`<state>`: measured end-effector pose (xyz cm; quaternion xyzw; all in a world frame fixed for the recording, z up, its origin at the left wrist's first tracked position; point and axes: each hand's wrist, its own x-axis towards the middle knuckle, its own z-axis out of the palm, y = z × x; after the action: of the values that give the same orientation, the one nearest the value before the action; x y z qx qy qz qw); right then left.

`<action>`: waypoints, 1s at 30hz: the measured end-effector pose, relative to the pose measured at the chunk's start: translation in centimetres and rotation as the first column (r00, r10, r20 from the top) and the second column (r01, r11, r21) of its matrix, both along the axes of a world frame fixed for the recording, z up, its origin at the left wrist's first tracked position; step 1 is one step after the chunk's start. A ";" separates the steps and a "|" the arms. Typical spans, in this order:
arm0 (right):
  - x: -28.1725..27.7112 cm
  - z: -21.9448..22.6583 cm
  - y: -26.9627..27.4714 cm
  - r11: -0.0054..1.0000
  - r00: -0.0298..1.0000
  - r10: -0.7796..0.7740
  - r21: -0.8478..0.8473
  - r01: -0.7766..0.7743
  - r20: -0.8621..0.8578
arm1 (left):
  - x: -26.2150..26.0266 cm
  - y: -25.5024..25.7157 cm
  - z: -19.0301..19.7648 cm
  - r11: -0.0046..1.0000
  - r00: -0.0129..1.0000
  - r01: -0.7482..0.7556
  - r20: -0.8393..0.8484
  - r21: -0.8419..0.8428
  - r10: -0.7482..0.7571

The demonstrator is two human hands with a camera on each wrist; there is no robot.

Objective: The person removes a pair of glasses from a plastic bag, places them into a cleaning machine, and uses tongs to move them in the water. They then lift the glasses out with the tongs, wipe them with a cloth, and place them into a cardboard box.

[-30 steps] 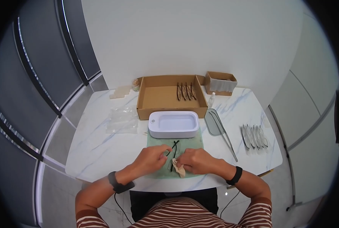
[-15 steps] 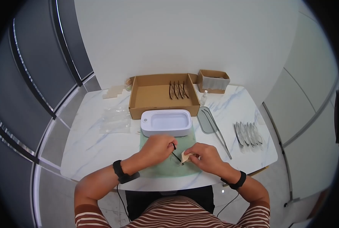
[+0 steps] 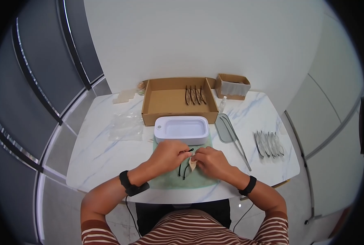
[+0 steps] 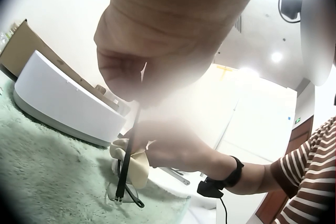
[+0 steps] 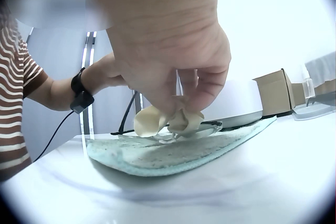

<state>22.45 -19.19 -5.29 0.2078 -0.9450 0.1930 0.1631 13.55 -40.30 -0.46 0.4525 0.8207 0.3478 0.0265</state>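
A pair of eyeglasses with thin black temples (image 3: 179, 170) is between my hands, low over the green towel (image 3: 165, 180). My left hand (image 3: 170, 154) pinches one black temple near its far end; the left wrist view shows that temple (image 4: 127, 163) running down from the fingers. In my right hand (image 3: 212, 162) is a bunched beige cloth (image 3: 192, 165), pinched around the glasses at the lens area. The right wrist view shows the cloth (image 5: 149, 122) folded over the frame, with a clear lens partly visible beneath. Cloth and fingers hide the rest of the lenses.
Just beyond the hands stands a white tub (image 3: 159, 137). Behind it, a cardboard box (image 3: 159, 119) holds several glasses (image 3: 193, 96). To the right lie tweezers (image 3: 242, 153) on a grey tray (image 3: 222, 132) and a row of wrapped glasses (image 3: 267, 145). Plastic bags (image 3: 126, 127) lie left.
The left hand has moved inward and taken hold of a temple. The glasses have turned, temples now toward the body. The right hand and cloth have shifted slightly away from the body.
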 end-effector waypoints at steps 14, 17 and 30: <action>-1.6 -0.8 -0.3 0.995 0.995 0.097 -0.009 -0.097 0.025 | 2.5 -3.2 -2.6 0.998 0.986 -0.017 0.164 -0.058 0.027; -1.0 0.0 -0.3 0.988 0.998 0.051 -0.147 -0.046 0.033 | 2.4 -4.0 -4.3 1.000 0.984 0.008 0.177 -0.022 -0.004; -0.2 -1.7 2.9 0.183 0.933 -0.115 -0.916 0.358 0.342 | 2.8 -4.0 -6.5 0.991 0.829 0.020 0.552 0.135 -0.092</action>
<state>22.26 -16.32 -7.00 -0.1081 -0.6494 0.7282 0.1905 16.31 -44.31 -7.01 0.3563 0.7407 0.5137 0.2462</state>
